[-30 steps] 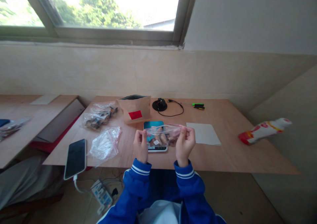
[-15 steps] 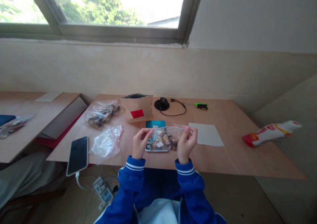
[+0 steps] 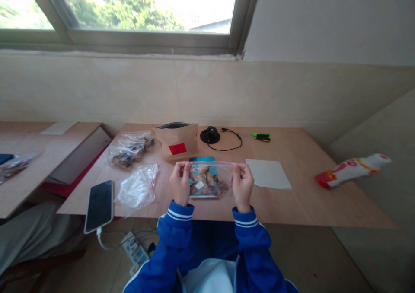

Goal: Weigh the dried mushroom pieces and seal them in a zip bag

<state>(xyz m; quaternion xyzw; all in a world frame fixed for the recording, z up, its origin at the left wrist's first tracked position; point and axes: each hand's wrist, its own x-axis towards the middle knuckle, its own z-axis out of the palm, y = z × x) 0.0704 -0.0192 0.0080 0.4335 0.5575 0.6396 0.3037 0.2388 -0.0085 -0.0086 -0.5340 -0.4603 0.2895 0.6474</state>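
Observation:
A clear zip bag (image 3: 210,181) with brown dried pieces, perhaps mushrooms, and a small white label hangs between my hands. My left hand (image 3: 180,183) pinches its upper left corner. The upper right corner is gripped by my right hand (image 3: 242,186), so the top edge is drawn straight. Behind the bag and partly hidden by it lies a flat device with a blue top (image 3: 202,160), which looks like a scale. Just beyond stands an open brown paper pouch (image 3: 178,141) with a red label.
Filled clear bags (image 3: 131,152) and a pile of flat clear bags (image 3: 138,187) lie left, beside a phone (image 3: 99,206) overhanging the edge. Rightward are a white paper (image 3: 268,174) and a bottle (image 3: 352,170). A black round-based device (image 3: 210,135) and screwdrivers (image 3: 261,137) sit behind. Someone's leg (image 3: 42,228) shows left.
My hands have moved slightly apart and pulled the bag's top edge from slack to straight. The dried pieces hang lower in the bag. The view has shifted a little.

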